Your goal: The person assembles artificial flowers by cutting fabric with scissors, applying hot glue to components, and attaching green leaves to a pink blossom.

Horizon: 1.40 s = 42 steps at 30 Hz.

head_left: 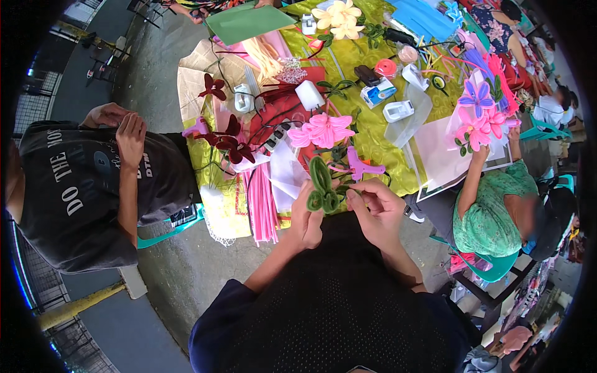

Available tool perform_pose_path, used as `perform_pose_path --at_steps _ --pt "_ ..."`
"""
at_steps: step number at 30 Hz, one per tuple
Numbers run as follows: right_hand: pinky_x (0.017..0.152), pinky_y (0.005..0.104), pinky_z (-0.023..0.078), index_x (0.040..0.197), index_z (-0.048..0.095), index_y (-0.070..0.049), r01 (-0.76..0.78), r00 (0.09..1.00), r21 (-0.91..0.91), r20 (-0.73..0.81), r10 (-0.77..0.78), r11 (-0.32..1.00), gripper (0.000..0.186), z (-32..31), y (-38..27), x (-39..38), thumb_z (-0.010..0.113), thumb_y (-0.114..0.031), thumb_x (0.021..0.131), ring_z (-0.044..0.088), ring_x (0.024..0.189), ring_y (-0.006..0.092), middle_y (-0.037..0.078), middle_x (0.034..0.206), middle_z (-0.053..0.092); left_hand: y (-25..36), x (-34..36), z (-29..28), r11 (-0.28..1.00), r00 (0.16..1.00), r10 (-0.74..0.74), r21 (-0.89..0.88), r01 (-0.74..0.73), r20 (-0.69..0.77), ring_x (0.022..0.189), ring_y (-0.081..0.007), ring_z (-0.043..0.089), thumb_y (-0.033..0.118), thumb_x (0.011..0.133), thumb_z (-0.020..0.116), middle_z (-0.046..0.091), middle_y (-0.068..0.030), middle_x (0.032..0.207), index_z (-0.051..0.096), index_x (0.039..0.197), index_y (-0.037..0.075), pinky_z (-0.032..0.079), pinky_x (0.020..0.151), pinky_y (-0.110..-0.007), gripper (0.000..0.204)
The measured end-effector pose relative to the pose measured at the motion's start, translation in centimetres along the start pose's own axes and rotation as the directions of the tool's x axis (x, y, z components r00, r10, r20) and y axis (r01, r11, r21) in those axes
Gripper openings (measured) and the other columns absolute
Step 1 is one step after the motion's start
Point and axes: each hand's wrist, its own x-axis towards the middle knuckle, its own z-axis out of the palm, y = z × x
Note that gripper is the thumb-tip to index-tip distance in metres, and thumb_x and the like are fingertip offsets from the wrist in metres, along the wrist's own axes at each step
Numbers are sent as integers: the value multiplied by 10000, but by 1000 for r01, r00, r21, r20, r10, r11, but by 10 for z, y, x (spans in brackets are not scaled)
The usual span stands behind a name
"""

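Close in front of my body, a cluster of green fuzzy pipe-cleaner leaves (pixel 321 176) stands up between my hands. My left hand (pixel 304 222) is closed around its lower part, thumb and fingers pressed together. Beside it, my right hand (pixel 377 212) pinches at the right side of the cluster, fingers curled; exactly what lies between its fingertips is partly hidden. Just beyond the leaves lies a pink pipe-cleaner flower (pixel 324 130) on the table. A pink glue gun (pixel 362 164) rests just past my right hand.
The yellow-covered table (pixel 364 59) holds tape dispensers (pixel 398 111), dark red flowers (pixel 235 148), pink pipe cleaners (pixel 262 208) and green sheets (pixel 249 23). One person (pixel 93 186) sits at left; another (pixel 491 211) at right holds a pink and purple bouquet (pixel 479 118).
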Motion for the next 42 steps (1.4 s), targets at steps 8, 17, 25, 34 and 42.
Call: perform_pose_path --at_steps 8,17,25,34,42 --pt "611 223 497 926 614 58 -89 995 188 69 78 978 145 -6 0 1 614 81 783 585 695 118 99 819 599 1 4 3 998 995 -62 25 64 -78 811 -263 583 -36 737 563 601 -137 899 611 881 -30 446 706 -324 151" --pt "540 272 490 904 638 7 -408 912 608 242 330 681 98 -9 11 5 621 -13 810 583 593 145 83 719 626 10 10 3 893 964 -264 -371 253 21 728 -98 570 -4 845 574 612 -78 868 611 848 -31 443 639 -223 46" --pt "541 278 492 898 633 15 -339 933 473 283 224 813 93 -11 15 7 619 -20 813 601 610 156 93 738 627 11 10 -11 922 974 -197 -317 222 111 743 -110 557 -28 836 571 591 -67 850 619 894 -35 468 662 -230 76" --pt "568 220 481 957 619 51 -202 963 211 223 154 956 138 -6 6 4 586 34 824 580 642 114 93 809 612 14 6 -15 836 948 -304 -452 312 92 718 -86 540 -27 834 573 592 -51 786 621 862 -30 435 616 -212 56" --pt "573 213 484 910 623 40 -198 949 160 280 147 967 103 -6 3 5 588 53 814 574 685 104 106 882 586 27 15 -17 975 978 -193 -99 200 79 669 -77 550 -10 811 600 609 -43 730 622 864 -23 442 605 -228 59"
